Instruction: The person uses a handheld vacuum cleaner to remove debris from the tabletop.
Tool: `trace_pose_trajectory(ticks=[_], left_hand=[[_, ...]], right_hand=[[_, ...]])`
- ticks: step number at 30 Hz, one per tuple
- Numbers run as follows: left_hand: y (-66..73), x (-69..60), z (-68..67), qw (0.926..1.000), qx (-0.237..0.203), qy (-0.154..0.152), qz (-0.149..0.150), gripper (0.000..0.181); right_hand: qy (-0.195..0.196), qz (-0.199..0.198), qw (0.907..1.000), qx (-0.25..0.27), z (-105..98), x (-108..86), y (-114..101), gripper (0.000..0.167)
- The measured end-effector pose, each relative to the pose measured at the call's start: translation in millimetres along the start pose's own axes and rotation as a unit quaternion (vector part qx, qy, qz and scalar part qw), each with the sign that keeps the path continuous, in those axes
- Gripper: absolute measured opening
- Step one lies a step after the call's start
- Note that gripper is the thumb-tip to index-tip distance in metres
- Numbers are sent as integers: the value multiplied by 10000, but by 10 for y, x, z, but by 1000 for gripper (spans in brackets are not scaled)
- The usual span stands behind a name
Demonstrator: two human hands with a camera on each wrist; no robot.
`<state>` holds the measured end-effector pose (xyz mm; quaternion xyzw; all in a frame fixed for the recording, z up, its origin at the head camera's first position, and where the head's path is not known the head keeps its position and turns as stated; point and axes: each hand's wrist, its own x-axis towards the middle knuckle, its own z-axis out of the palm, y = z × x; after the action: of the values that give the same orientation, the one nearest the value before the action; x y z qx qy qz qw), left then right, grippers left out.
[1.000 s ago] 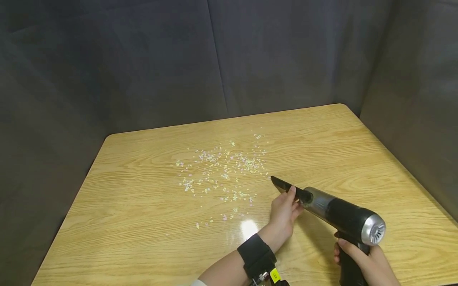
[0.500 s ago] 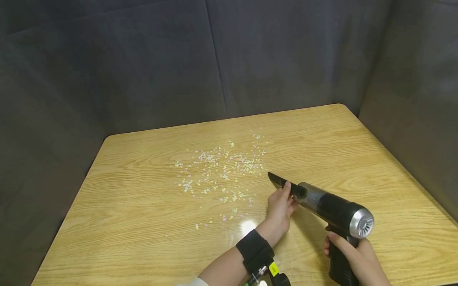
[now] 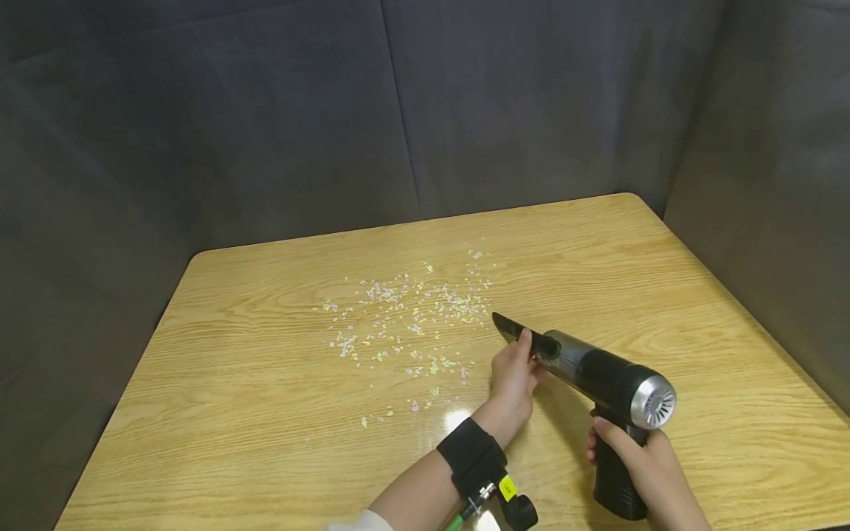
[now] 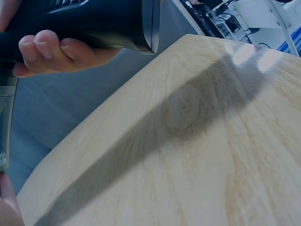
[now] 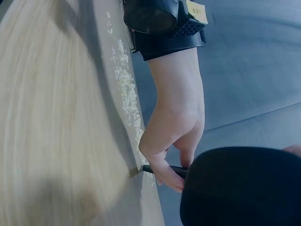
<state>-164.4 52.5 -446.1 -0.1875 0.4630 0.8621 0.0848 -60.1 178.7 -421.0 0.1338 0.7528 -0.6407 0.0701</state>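
My right hand (image 3: pixel 640 461) grips the black handle of a handheld vacuum (image 3: pixel 607 380), its silver end toward me. The fingers of my left hand (image 3: pixel 514 376) hold the narrow black nozzle (image 3: pixel 508 325), whose tip is at the right edge of scattered pale paper bits (image 3: pixel 461 304). In the left wrist view, the fingers of my right hand (image 4: pixel 66 52) curl round the black handle (image 4: pixel 99 23). The right wrist view has my left hand (image 5: pixel 174 132) pinching the nozzle beyond the dark handle base (image 5: pixel 240 188).
The wooden table (image 3: pixel 232 383) has rounded back corners. Dark cloth (image 3: pixel 299 125) stands behind it and at both sides. A black strap with a small device (image 3: pixel 474 457) circles my left wrist. Background equipment (image 4: pixel 254 19) shows beyond the table in the left wrist view.
The vacuum and both hands have moved left and slightly away from me, bringing the nozzle tip closer to the paper bits. Both grips look the same.
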Motion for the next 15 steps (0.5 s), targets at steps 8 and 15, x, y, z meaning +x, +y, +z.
trace_pose_trajectory(ticks=[8, 15], left_hand=[[57, 36, -5, 10000, -56, 28, -71, 22], [111, 86, -18, 9997, -149, -27, -181, 12]], right_hand=[[12, -159, 9997, -190, 81, 24, -68, 24], [24, -304, 9991, -279, 129, 61, -101, 24]])
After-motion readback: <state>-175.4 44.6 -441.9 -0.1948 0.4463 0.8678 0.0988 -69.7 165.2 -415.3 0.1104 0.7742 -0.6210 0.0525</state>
